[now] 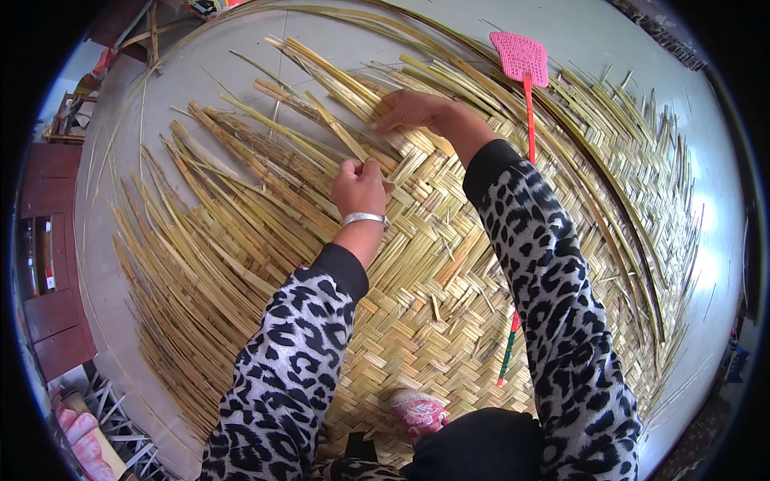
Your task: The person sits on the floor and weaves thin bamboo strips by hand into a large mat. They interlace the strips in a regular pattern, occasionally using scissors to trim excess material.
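A half-woven mat of pale split-cane strips spreads below my hands, its herringbone weave reaching to the right. My left hand, wearing a silver bracelet, is closed on a cane strip at the weave's far left edge. The strip points up and away to the left. Farther off and to the right, my right hand reaches down over the edge where a bundle of loose strips meets the weave. Its fingers are blurred and partly hidden, so its grip cannot be made out.
Long unwoven strips fan out leftward over the grey floor. A pink fly swatter with a red handle lies across the mat under my right arm. Long bent canes arch over the right side. My pink shoe rests on the mat.
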The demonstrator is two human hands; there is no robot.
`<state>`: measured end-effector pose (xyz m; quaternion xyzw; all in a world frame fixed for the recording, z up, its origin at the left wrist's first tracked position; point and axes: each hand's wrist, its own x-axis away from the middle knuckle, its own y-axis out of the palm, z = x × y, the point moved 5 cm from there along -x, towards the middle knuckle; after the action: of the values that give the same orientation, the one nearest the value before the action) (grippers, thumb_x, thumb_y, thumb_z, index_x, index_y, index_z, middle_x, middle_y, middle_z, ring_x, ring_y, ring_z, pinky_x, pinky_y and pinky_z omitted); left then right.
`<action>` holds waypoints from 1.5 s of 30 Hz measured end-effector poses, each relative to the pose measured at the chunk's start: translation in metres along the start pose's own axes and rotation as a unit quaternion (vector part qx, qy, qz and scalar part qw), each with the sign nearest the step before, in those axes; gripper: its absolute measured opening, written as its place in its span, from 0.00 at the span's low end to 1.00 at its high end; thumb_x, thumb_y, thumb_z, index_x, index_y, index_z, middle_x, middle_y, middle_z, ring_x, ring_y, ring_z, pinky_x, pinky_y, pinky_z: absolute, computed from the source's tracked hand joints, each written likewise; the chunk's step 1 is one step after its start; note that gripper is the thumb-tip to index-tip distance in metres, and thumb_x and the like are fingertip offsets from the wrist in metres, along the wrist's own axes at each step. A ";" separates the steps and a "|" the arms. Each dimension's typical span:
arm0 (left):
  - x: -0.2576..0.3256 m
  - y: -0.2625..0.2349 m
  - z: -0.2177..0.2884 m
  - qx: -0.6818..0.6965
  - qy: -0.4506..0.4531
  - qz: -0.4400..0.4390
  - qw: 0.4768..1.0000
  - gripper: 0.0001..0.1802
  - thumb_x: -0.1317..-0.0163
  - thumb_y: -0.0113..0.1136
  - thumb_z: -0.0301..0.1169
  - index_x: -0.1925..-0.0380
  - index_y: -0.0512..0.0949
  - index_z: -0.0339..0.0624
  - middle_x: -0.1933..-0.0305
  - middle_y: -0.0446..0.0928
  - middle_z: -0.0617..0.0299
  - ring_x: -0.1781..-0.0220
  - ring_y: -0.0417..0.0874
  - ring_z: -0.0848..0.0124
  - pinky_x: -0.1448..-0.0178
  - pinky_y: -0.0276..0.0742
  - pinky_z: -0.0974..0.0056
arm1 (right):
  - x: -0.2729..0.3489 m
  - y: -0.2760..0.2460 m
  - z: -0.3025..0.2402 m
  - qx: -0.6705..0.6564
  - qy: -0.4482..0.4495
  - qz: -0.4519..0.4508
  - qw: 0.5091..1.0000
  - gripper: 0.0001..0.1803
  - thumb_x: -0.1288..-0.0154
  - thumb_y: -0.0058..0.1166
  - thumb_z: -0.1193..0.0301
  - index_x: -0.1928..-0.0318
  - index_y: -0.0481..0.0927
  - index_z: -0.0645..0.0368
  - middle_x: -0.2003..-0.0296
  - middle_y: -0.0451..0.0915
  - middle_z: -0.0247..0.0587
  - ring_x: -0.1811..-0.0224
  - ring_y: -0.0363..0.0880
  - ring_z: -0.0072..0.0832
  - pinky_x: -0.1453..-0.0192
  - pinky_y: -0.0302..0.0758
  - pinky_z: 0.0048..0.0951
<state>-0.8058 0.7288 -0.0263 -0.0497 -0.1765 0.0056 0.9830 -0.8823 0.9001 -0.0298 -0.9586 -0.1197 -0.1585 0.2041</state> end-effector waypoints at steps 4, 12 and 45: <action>-0.017 0.005 0.003 -0.163 0.056 -0.081 0.982 0.09 0.38 0.59 0.32 0.70 0.77 0.35 0.77 0.78 0.56 0.79 0.81 0.66 0.75 0.74 0.63 | 0.023 0.002 -0.005 -0.158 -0.013 -0.034 0.987 0.23 0.44 0.70 0.61 0.55 0.80 0.65 0.61 0.82 0.38 0.58 0.77 0.23 0.51 0.73 0.27; -0.049 0.010 0.000 -0.320 0.153 -0.181 0.917 0.12 0.37 0.60 0.35 0.66 0.80 0.36 0.76 0.79 0.56 0.77 0.79 0.66 0.70 0.74 0.61 | 0.033 -0.062 0.014 -0.177 -0.059 0.121 0.975 0.22 0.36 0.56 0.63 0.42 0.78 0.54 0.48 0.80 0.36 0.44 0.76 0.29 0.38 0.72 0.31; -0.029 -0.003 -0.005 -0.086 0.028 -0.132 0.987 0.11 0.36 0.60 0.33 0.65 0.79 0.34 0.78 0.75 0.65 0.83 0.75 0.75 0.77 0.74 0.68 | -0.002 -0.068 0.014 -0.136 -0.026 0.146 0.980 0.12 0.42 0.66 0.66 0.63 0.83 0.61 0.74 0.80 0.30 0.72 0.72 0.19 0.65 0.68 0.26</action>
<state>-0.8310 0.7243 -0.0406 -0.1109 -0.1539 -0.1405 0.9717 -0.9006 0.9663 -0.0189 -0.9883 0.0386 -0.1167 0.0898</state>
